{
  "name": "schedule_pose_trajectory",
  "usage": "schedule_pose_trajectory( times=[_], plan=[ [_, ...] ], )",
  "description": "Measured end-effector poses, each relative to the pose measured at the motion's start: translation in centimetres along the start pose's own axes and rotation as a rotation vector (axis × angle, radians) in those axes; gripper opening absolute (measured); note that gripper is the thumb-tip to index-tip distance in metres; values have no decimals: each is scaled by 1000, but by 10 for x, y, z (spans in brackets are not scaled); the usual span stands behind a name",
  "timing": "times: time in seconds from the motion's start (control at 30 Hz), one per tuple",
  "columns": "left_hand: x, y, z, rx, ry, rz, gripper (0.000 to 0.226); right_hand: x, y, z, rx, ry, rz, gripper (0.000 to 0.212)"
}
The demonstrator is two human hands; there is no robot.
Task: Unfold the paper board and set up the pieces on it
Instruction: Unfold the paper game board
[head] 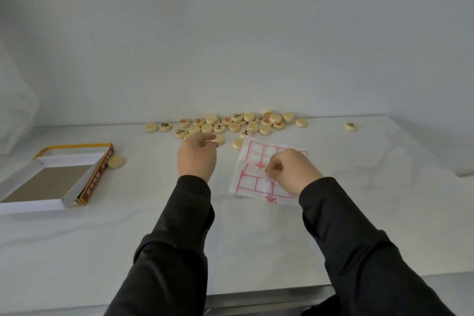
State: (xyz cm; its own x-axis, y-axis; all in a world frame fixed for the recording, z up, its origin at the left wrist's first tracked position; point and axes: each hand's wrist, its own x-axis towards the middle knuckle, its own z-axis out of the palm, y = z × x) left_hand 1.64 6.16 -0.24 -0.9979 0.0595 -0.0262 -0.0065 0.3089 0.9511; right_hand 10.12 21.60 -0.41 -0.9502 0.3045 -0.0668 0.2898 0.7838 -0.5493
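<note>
White table [102, 238], grey wall [230, 33]; paper board [252, 159] in right hand [295, 172] pinch, left hand [196, 159] unclear

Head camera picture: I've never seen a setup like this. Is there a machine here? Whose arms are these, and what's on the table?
No machine: these are a person's two arms in black sleeves, filmed by one camera worn on their head, looking forward and down. On the white table lies a folded white paper board printed with a red grid. The right hand pinches it. The left hand is at a scattered heap of round cream game pieces, some marked with red or black characters; whether it holds one is unclear. A lone piece lies far right, and a stray piece lies beside the open cardboard box on the left.
</note>
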Motion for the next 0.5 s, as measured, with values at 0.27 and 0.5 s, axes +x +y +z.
schedule_pose_trajectory(
  times=[0.27,0.5],
  plan=[
    [-3,-13,10,590,-242,170,38,-2,-4,-18,469,388,20,18],
    [-13,-11,15,1110,-700,261,51,-2,37,-38,939,889,593,19]
  ],
)
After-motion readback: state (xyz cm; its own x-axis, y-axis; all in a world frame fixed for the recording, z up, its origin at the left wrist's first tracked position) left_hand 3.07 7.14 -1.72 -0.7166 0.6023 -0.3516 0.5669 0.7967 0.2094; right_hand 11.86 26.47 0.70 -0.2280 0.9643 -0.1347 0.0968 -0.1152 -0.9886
